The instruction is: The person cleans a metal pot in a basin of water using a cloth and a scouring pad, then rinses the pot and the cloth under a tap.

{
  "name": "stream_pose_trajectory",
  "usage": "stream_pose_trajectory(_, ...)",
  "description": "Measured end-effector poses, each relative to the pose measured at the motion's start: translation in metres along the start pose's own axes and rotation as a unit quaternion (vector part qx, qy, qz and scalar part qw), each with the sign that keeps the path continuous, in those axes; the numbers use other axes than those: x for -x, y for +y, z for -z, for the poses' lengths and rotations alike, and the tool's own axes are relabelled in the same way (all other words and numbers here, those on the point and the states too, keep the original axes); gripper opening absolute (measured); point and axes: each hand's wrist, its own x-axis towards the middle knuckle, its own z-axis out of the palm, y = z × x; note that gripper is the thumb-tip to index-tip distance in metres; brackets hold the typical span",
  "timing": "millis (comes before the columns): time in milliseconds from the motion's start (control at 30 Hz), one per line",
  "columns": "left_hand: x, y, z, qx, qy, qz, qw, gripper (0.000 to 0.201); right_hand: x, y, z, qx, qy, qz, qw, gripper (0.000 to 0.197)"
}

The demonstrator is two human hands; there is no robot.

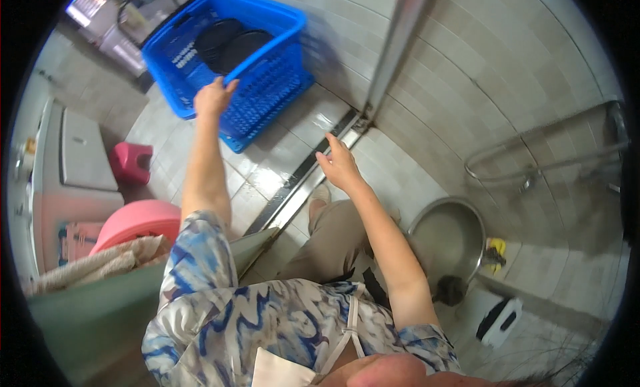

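A blue plastic basket [267,97] with perforated sides stands on the tiled floor ahead of me. Inside it lie dark round items [243,50] that look like black pans or lids; their kind is not clear. My left hand [212,99] is at the basket's near rim, fingers hooked over the edge and thumb apart, the fingertips partly hidden. My right hand [340,166] hangs in the air above the metal door track [293,197], fingers spread and holding nothing.
A large metal basin [481,237] stands at my right, near a yellow object [495,247] and a white-and-black container [500,322]. To my left are a pink stool [132,164], a pink tub [143,217] and a glass panel [100,314]. A metal rack [553,167] is on the right wall.
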Motion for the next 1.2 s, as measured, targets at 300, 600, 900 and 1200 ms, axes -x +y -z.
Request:
stream_pose_trajectory(300, 0.017, 0.009, -0.017, -0.068, 0.127, 0.026, 0.989, 0.056, 0.081, 0.030, 0.105, 0.029, 0.117, -0.081, 0.989, 0.057)
stream_pose_trajectory(600, 0.136, 0.109, -0.071, 0.052, 0.117, -0.136, 0.982, 0.075, 0.284, 0.089, 0.289, -0.117, 0.386, -0.264, 0.876, 0.051)
stream_pose_trajectory(900, 0.227, 0.229, -0.064, 0.319, 0.008, -0.384, 0.866, 0.072, 0.484, 0.133, 0.259, -0.156, 0.457, -0.404, 0.777, 0.048)
stream_pose_trajectory(1200, 0.303, 0.359, -0.030, 0.489, -0.257, -0.382, 0.741, 0.041, 0.515, 0.084, 0.228, -0.168, 0.507, -0.410, 0.739, 0.045)
